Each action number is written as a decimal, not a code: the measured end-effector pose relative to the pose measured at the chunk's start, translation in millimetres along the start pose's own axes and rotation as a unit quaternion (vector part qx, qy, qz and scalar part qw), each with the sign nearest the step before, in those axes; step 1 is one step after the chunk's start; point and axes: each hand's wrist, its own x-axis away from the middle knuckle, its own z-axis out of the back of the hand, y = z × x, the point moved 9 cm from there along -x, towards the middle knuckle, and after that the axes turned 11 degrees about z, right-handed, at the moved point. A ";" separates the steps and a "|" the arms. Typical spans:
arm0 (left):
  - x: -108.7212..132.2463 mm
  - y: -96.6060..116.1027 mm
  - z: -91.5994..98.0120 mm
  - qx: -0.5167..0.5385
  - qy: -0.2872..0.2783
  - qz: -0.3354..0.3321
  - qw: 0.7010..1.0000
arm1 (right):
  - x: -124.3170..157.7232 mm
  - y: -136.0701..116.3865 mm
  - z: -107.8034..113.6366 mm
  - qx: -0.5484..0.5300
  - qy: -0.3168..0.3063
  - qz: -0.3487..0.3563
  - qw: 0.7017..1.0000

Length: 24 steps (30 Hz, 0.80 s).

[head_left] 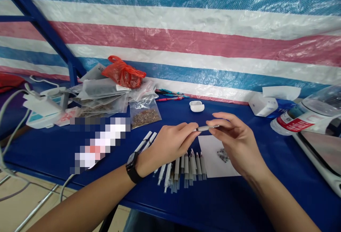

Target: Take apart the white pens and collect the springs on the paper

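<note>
A slim grey pen (207,128) lies level between my hands, its dark tip end in my left hand (167,147) and its other end pinched by the fingertips of my right hand (237,143). Below my left hand, several white and grey pens (183,170) lie side by side on the table, partly hidden by that hand. A white paper sheet (210,157) lies under my right hand, with a small heap of grey metal parts (222,155) on it. A black watch (132,166) circles my left wrist.
The blue table (293,203) is crowded: white earbuds case (197,106), clear bags of dried material (145,115), red plastic bag (123,73), tissue box (262,105), plastic bottle (293,120), tablet (319,152). A pixelated patch (99,145) hides part of it. Striped tarpaulin (186,37) stands behind.
</note>
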 end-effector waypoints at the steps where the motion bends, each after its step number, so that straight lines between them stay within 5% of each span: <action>1: -0.2 -0.2 -0.6 -0.001 -0.003 0.002 1.000 | -0.1 -1.0 -0.9 -0.017 -0.006 0.001 1.000; 7: -0.3 0.0 -1.8 0.000 -0.005 0.005 1.000 | -1.0 2.5 0.8 0.039 -0.009 -0.033 0.999; 12: -0.1 -0.2 -2.1 0.017 -0.002 0.013 1.000 | -0.2 7.9 0.6 -0.049 -0.002 -0.059 0.997; 24: -1.7 -1.4 -1.5 0.060 -0.031 0.039 0.997 | -2.8 0.8 5.3 0.012 0.026 -0.010 1.000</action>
